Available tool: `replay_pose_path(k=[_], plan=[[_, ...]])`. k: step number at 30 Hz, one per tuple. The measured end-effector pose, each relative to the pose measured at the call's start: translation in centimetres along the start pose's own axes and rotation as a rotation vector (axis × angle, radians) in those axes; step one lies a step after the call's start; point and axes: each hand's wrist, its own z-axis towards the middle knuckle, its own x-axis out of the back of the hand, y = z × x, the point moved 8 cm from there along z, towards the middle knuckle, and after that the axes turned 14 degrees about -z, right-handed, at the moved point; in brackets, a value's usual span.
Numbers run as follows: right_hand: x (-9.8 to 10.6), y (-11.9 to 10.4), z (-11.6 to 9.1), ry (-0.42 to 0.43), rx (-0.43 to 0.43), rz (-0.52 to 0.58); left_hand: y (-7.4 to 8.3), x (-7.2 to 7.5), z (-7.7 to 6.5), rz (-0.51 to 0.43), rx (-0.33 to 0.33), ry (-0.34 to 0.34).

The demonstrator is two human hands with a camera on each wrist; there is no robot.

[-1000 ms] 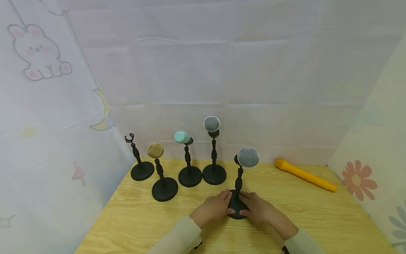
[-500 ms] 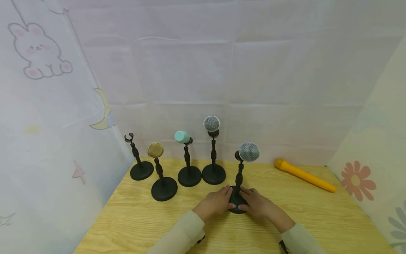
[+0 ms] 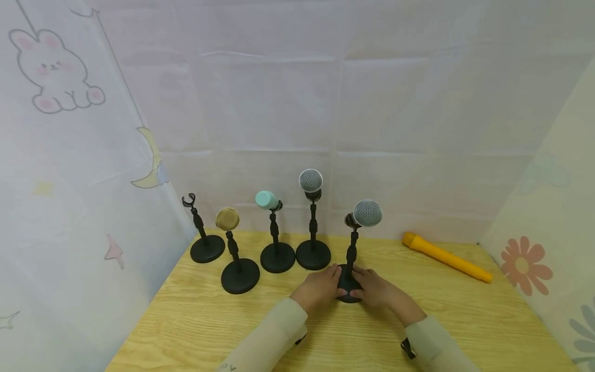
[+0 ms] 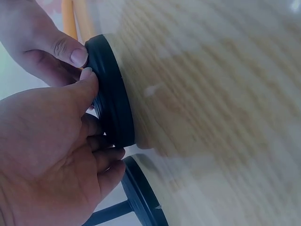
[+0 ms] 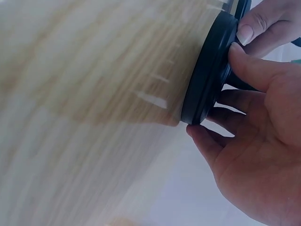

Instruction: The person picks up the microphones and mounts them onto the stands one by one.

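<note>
In the head view my left hand (image 3: 319,287) and right hand (image 3: 377,289) grip the round black base of a desktop microphone stand (image 3: 347,283) from both sides. A microphone with a silver mesh head (image 3: 368,213) sits tilted in its clip. Both thumbs lie on top of the base (image 4: 113,96) in the left wrist view, their tips close together. Fingers of my right hand (image 5: 268,127) bend around the base's edge in the right wrist view. The base stands on or very near the wooden tabletop; its underside is hidden.
Behind, to the left, stand a silver-headed microphone (image 3: 310,181), a mint one (image 3: 266,200) and a gold-headed one (image 3: 228,219), each on a stand. An unoccupied clip stand (image 3: 207,249) is farthest left. An orange microphone (image 3: 448,257) lies at right. Cloth hangs around the table (image 3: 209,330).
Both hands have slid the held stand away from me, toward the back of the table, with its microphone. The other stands and the orange microphone have stayed in place.
</note>
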Motion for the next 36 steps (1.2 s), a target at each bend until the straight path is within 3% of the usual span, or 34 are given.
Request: replay_pose_path(k=[25,36], plan=[[0.0,2.5,2.4,-0.048,-0.074,0.096,-0.5,0.8,3.6,0.001,0.068,-0.073],[0.2,3.2,3.3,-0.052,-0.066,0.115,-0.2,2.3,3.6,0.064,0.045,-0.053]])
